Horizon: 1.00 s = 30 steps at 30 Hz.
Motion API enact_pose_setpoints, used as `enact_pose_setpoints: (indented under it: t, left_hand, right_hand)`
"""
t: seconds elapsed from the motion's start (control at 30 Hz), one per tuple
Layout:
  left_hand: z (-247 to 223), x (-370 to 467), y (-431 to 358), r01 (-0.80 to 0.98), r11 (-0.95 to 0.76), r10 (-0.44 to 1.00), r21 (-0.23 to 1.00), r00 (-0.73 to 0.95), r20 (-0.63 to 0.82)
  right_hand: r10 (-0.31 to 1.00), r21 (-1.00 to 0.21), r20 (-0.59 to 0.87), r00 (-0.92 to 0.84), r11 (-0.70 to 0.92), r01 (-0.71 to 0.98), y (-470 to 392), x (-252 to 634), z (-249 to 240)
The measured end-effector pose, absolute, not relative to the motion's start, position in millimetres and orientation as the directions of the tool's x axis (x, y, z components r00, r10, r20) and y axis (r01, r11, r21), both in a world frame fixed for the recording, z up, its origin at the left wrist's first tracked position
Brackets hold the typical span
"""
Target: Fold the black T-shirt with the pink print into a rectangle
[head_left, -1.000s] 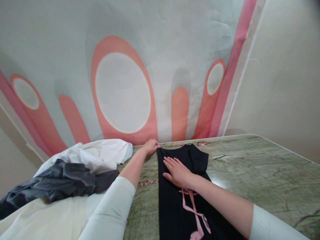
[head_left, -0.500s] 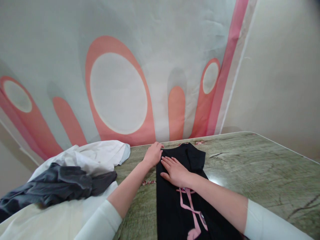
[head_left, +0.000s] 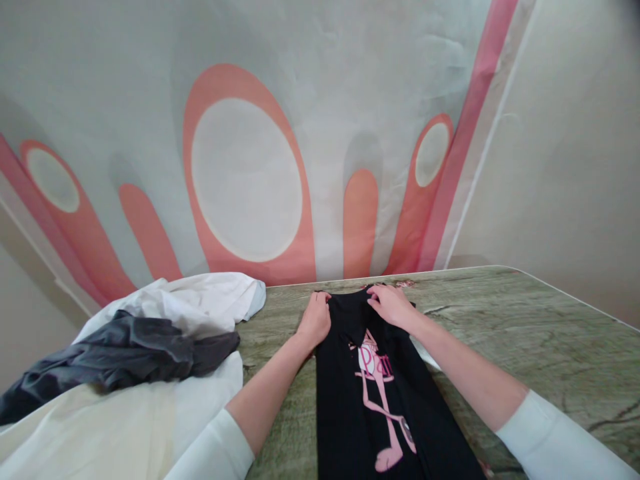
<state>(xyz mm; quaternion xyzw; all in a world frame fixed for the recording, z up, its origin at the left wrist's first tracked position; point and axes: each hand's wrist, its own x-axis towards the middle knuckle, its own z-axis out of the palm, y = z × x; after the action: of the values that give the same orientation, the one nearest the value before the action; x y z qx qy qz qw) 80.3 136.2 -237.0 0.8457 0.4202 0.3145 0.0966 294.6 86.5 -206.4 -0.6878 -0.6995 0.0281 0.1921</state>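
Observation:
A black T-shirt (head_left: 341,407) with a pink cartoon figure and lettering on its front lies lengthwise before me, its left side forming a straight edge. My left hand (head_left: 316,319) is closed on the far left corner of the shirt, fingers curled over the edge. At the far right part, by the collar, my right hand (head_left: 393,307) pinches the black fabric between thumb and fingers. The right sleeve is mostly hidden behind that hand and forearm.
On the left of the wood-patterned table (head_left: 505,327) lies a heap of clothes: a white garment (head_left: 200,300), a dark grey one (head_left: 145,347) and a cream one (head_left: 115,427). A wall with a pink-and-grey printed backdrop (head_left: 270,200) rises directly behind the table's far edge.
My right hand has moved from lying flat on the shirt's upper left to gripping its far right, uncovering the print. The left hand stays at the far left corner. The view has shifted slightly.

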Motion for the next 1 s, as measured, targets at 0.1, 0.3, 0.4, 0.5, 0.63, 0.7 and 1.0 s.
enact_pose_setpoints:
  t: [0.1,0.3,0.4,0.5,0.63,0.7,1.0]
  left_hand:
    - [-242,80,136,0.672,-0.628,0.767,0.393,0.447,0.461]
    - [-243,79,130,0.725,-0.626,0.748,0.287,0.455,0.482]
    - [-243,79,129,0.766,-0.587,0.781,0.261,0.452,0.432]
    - [-244,79,128,0.799,-0.57,0.793,0.19,0.475,0.382]
    - [-242,79,125,0.825,-0.555,0.8,0.109,0.493,0.342]
    - [-240,80,124,0.834,-0.542,0.81,0.101,0.486,0.329]
    - [-234,80,118,0.813,-0.554,0.802,0.177,0.466,0.373]
  right_hand:
    - [0.976,-0.279,0.219,0.022,0.041,0.959,85,288,-214]
    - [0.959,-0.252,0.275,0.064,0.007,0.968,81,277,-221]
    - [0.941,-0.342,0.337,0.041,0.081,0.936,83,278,-223]
    - [0.926,-0.463,0.375,0.034,0.156,0.872,86,279,-222]
    - [0.91,-0.561,0.412,0.05,0.21,0.801,87,281,-220]
    - [0.913,-0.572,0.406,0.044,0.217,0.791,88,282,-220]
    - [0.946,-0.353,0.325,-0.006,0.127,0.927,77,279,-219]
